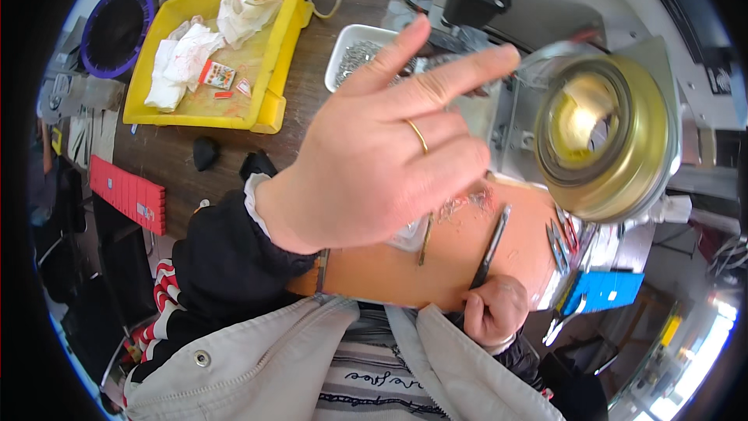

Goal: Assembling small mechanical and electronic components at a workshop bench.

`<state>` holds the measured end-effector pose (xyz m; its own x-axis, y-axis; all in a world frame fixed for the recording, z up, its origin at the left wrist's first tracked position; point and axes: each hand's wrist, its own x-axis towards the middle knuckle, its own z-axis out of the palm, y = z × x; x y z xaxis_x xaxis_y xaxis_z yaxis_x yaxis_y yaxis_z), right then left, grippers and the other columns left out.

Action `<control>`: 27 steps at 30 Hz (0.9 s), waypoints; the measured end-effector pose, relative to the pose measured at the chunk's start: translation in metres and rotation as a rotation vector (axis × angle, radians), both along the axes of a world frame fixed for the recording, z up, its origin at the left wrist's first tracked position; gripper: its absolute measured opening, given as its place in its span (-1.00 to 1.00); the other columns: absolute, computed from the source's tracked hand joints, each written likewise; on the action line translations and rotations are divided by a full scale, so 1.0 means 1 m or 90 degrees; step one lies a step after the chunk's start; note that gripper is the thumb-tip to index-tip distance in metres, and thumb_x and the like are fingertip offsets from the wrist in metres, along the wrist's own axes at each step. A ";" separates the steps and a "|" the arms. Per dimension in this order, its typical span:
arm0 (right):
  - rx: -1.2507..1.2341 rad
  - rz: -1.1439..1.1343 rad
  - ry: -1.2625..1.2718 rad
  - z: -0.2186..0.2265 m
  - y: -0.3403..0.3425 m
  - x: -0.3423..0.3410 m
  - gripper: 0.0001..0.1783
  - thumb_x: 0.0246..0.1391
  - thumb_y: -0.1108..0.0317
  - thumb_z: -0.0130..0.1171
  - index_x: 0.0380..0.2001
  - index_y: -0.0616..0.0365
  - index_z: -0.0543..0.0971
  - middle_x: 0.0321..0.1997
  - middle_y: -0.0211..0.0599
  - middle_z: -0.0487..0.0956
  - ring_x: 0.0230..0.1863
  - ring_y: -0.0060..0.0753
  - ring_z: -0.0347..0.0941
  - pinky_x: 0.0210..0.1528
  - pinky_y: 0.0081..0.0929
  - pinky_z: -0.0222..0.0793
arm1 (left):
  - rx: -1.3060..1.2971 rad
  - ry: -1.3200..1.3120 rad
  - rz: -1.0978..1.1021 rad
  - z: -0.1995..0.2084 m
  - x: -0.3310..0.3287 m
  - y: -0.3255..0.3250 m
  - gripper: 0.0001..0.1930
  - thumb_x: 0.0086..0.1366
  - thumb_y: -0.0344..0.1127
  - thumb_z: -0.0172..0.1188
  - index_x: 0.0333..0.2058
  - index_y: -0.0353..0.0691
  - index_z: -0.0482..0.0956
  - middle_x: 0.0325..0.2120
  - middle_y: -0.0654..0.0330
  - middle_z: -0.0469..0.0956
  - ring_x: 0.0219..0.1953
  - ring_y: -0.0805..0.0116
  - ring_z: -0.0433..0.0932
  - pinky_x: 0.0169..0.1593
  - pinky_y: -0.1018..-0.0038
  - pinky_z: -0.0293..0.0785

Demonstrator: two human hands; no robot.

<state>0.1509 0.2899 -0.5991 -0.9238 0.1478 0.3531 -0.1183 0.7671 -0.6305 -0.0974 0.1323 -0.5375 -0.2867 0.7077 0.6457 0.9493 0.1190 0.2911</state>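
My left hand (382,132) is raised close in front of me, back side up, over the brown work board (374,273). Two of its fingers stretch out apart; the others bend downward, and the thumb is hidden. A plain gold-coloured ring (418,137) sits on one bent finger. Low at the board's near edge, my right hand (499,310) is closed in a loose fist. A slim dark pen-like tool (493,243) lies slanted on the board, its lower end reaching the right fingers; whether they grip it I cannot make out. Reddish and silvery small bits (467,204) lie beneath my left hand.
A gold-coloured round metal housing (650,132) stands at right. Snips (558,248) lie at the board's right side. A white tray (336,54) of small metal pieces is beyond my left hand. A yellow bin (269,101) with crumpled white cloths stands at far left.
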 end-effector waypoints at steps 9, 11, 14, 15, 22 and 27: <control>-0.378 -0.221 0.121 0.016 -0.010 -0.009 -0.54 0.00 0.64 0.21 0.02 0.28 0.43 -0.37 -0.28 0.51 -0.53 -0.65 0.33 -0.55 -0.69 0.16 | -0.030 0.093 0.029 0.009 0.000 0.007 -0.93 0.10 -0.52 0.27 -0.41 -0.21 0.61 -0.46 0.13 0.58 0.20 -0.03 0.47 0.30 -0.05 0.20; -0.104 -0.176 -0.074 0.030 0.000 -0.008 -0.39 -0.06 0.63 0.30 0.12 0.23 0.39 -0.50 -0.40 0.49 -0.61 -0.66 0.34 -0.56 -0.73 0.15 | -0.045 0.064 0.021 0.013 0.003 0.001 -0.94 0.20 -0.49 0.28 -0.39 -0.26 0.55 -0.52 0.16 0.55 -0.09 0.12 0.68 0.14 0.26 0.45; 0.049 -0.175 -0.233 0.036 0.004 -0.016 -0.43 0.03 0.34 0.31 0.13 0.11 0.38 -0.59 -0.45 0.51 -0.64 -0.43 0.47 -0.57 -0.53 0.31 | -0.003 0.107 0.009 0.010 0.004 0.007 -0.93 0.13 -0.53 0.26 -0.39 -0.23 0.60 -0.45 0.13 0.58 0.20 -0.04 0.47 0.30 -0.03 0.21; 0.106 -0.172 -0.306 0.031 0.006 -0.017 -0.46 0.08 0.23 0.28 0.11 0.07 0.39 -0.58 -0.43 0.54 -0.61 -0.35 0.52 -0.56 -0.43 0.38 | -0.015 0.100 0.011 0.007 0.005 0.007 -0.93 0.13 -0.54 0.26 -0.39 -0.24 0.60 -0.41 0.10 0.59 0.20 -0.04 0.47 0.30 -0.03 0.21; 0.134 -0.128 -0.233 0.029 0.020 -0.017 -0.64 0.12 0.37 0.13 0.02 0.03 0.51 -0.44 -0.30 0.63 -0.52 -0.22 0.53 -0.44 -0.39 0.44 | 0.004 0.096 0.008 0.005 0.004 0.006 -0.92 0.14 -0.57 0.25 -0.38 -0.28 0.58 -0.26 0.04 0.62 0.19 0.01 0.47 0.31 -0.02 0.22; -0.738 -0.151 -0.154 0.053 0.033 -0.008 -0.72 0.19 0.45 0.01 -0.10 0.23 0.62 -0.42 -0.33 0.61 -0.56 -0.58 0.41 -0.46 -0.60 0.33 | -0.004 0.113 0.019 0.004 0.002 0.007 -0.94 0.18 -0.57 0.23 -0.37 -0.29 0.57 -0.29 0.01 0.60 0.20 -0.03 0.47 0.31 -0.03 0.21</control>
